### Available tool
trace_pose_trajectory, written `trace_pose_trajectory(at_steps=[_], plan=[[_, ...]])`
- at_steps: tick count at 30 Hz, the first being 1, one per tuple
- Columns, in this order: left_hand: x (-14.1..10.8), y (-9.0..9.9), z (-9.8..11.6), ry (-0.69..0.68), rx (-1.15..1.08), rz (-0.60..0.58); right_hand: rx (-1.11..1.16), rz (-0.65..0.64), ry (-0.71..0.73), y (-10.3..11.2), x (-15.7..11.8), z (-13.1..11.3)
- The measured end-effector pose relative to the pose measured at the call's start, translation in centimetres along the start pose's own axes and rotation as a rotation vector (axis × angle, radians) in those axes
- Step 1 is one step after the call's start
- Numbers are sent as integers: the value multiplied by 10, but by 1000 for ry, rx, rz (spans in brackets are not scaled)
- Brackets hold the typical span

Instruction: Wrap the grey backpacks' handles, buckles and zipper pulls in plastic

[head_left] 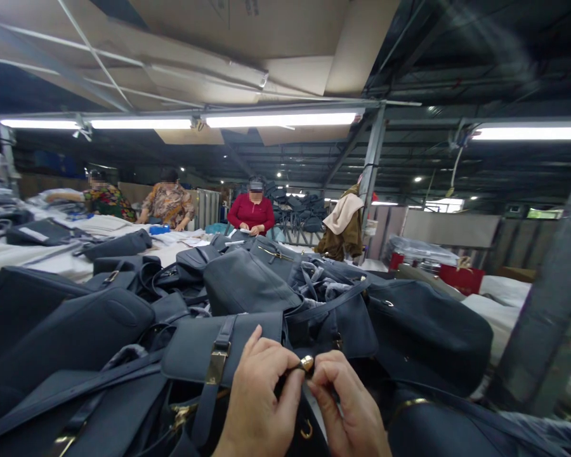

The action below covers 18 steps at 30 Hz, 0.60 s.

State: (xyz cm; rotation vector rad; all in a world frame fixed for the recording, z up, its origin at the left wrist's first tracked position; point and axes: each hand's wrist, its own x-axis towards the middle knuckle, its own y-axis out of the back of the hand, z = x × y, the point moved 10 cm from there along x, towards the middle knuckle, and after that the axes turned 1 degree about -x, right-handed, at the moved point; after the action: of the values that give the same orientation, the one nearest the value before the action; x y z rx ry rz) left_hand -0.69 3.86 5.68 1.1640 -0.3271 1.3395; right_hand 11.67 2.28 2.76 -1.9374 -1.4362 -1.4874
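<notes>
My left hand (266, 397) pinches a small gold metal fitting (306, 363) on a dark piece, with thumb and forefinger closed behind it. Close beside it, my right hand (345, 403) has its thumb and fingertips pressed together at the fitting's edge; what lies between them is hidden. Under both hands is a dark blue bag whose flap (195, 349) carries a strap with a gold buckle (217, 363). Below the right hand's fingers a gold ring (306, 429) shows on the dark material.
Dark blue bags pile up around me, including a large one (428, 333) at right and another (76, 330) at left. A grey metal post (537, 317) rises at right. Across the table sit a person in red (251, 212) and two others. A coat (345, 228) hangs beyond.
</notes>
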Motion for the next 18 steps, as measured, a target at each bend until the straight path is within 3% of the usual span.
trace_pose_trajectory(at_steps=[5,7,13,18], plan=[[1,-2,4,-47,63,-18,110,-58,-228,7,-1,17],[0,-2,11,-107,134,8,133,-53,-256,13,1,19],[-5,-4,28,-237,308,56,101,-58,13,23,13,-7],[-8,-5,33,-279,348,70,1,-73,88,23,14,-16]])
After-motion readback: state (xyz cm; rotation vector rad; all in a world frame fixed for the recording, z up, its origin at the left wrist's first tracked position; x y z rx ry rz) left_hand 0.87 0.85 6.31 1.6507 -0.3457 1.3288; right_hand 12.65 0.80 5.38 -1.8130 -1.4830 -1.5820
